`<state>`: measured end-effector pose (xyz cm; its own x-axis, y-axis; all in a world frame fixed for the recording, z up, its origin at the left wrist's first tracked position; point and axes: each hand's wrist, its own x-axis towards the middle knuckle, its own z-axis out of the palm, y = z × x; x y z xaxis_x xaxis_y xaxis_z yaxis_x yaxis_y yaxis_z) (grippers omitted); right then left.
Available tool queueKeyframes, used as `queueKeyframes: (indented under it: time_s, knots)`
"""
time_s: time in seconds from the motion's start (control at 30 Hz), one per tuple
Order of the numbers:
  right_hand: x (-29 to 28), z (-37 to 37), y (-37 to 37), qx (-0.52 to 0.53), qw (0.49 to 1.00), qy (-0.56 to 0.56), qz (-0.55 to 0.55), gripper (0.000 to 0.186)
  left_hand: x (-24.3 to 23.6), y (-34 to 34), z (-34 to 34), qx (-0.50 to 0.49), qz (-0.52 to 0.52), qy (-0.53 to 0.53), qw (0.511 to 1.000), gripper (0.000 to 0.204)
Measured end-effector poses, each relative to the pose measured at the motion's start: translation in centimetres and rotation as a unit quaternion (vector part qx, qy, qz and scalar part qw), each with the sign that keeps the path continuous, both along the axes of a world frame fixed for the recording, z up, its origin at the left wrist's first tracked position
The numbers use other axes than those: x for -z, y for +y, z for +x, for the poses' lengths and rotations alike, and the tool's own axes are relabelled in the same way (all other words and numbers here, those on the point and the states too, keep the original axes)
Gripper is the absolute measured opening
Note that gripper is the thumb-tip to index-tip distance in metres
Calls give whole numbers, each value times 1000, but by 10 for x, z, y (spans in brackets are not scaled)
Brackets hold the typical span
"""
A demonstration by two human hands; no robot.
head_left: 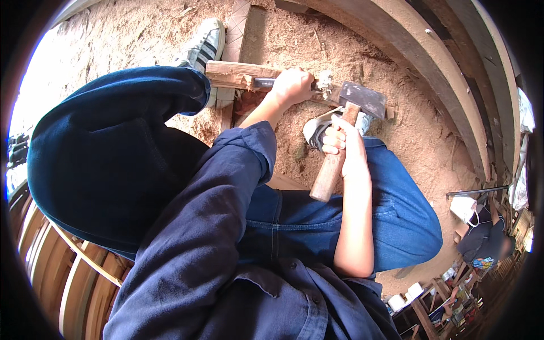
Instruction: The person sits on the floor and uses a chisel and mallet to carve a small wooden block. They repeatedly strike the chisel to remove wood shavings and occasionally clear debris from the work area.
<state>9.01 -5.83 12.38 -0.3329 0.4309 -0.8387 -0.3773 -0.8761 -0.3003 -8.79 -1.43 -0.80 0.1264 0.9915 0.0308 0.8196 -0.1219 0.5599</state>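
My left hand is wrapped round a chisel. The chisel's dark metal part points left, along a rough wooden beam that lies crosswise between my feet. Beside that fist, on the right, sits a pale frayed clump; whether it is the handle's end or loose shavings I cannot tell. My right hand grips the wooden handle of a mallet. The mallet's dark block head hangs just right of the clump, apart from my left hand. Part of the beam is hidden behind my left hand.
Under the beam a longer timber runs away from me over sawdust-covered ground. My left shoe and right shoe flank the work. Large curved timbers rise at the right. Another person is at the far right.
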Motion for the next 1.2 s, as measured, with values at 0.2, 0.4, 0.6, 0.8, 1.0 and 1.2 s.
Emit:
queueKeyframes:
  time_s: [0.2,0.4,0.6,0.8,1.0,1.2]
  knots:
    - [8,-10,-6,-24,999,-24,8,25,-1,1,5,-1,-13,13,1000,36]
    - [-9,25,15,80,950,-261,148,28,-2,1,2,6,-23,-8,1000,37]
    - [-56,111,47,339,884,-114,300,33,0,1,1,15,-35,-4,999,37]
    - [13,1,4,-70,970,-226,60,21,-19,7,12,-16,-134,26,991,31]
    - [5,6,1,-15,1000,15,-5,29,1,2,-1,-10,-46,15,999,26]
    - [7,3,8,10,995,88,-39,29,-4,5,5,-5,-32,-8,999,23]
